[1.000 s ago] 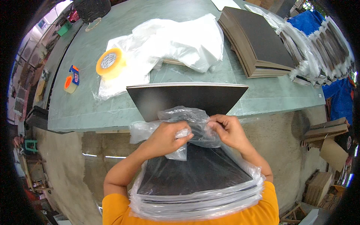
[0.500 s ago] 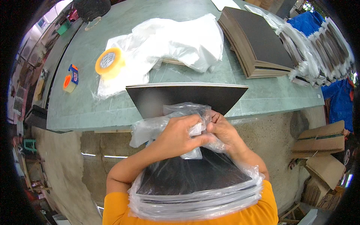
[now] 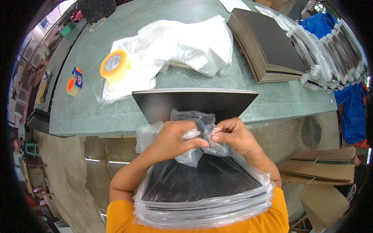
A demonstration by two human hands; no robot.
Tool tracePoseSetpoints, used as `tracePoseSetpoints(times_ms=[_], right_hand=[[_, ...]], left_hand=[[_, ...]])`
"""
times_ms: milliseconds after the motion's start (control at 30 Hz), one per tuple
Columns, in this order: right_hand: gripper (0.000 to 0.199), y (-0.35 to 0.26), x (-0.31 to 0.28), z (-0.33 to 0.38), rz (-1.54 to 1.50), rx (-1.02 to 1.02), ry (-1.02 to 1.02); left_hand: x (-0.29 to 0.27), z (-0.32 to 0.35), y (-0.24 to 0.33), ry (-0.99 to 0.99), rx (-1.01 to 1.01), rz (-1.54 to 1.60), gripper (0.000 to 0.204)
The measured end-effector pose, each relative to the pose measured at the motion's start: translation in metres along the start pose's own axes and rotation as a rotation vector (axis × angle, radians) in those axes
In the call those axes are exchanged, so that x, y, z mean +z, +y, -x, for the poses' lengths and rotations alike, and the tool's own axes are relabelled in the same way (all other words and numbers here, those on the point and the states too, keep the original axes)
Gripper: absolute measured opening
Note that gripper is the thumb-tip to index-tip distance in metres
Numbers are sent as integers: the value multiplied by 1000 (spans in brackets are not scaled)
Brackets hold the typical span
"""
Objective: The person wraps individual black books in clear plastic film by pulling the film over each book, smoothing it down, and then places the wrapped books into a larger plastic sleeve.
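My left hand is closed around a bunched clear plastic bag, with a wad of it poking out between thumb and fingers. My right hand pinches another part of the crumpled plastic between thumb and fingertips. The two hands are a small gap apart, with plastic between them. Just beyond, a black board with a pale far edge slants at the table's near edge. Close to my body lies a stack of black boards in clear plastic, between my forearms.
On the green table lie white plastic bags, a yellowish tape roll and a tape dispenser. A stack of dark boards stands far right, beside several plastic-wrapped bundles. Cardboard is at right, below table height.
My hands have drawn slightly apart, the left going left, and the plastic between them shows more. The cardboard at right has shifted left and down in view.
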State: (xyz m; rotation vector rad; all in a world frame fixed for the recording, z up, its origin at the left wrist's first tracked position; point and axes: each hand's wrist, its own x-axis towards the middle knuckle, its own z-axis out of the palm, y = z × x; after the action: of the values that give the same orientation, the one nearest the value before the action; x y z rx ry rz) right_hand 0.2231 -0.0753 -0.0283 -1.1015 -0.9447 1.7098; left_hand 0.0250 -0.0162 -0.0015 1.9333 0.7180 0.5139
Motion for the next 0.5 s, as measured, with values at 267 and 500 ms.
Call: tracePoseSetpoints(times_ms=[267, 500], right_hand=[[26, 3, 2, -8, -407, -79, -62], [13, 6, -30, 24, -142, -83, 43]], left_hand=[[5, 4, 1, 46, -9, 35, 18], [-88, 53, -23, 983, -212, -519, 16]])
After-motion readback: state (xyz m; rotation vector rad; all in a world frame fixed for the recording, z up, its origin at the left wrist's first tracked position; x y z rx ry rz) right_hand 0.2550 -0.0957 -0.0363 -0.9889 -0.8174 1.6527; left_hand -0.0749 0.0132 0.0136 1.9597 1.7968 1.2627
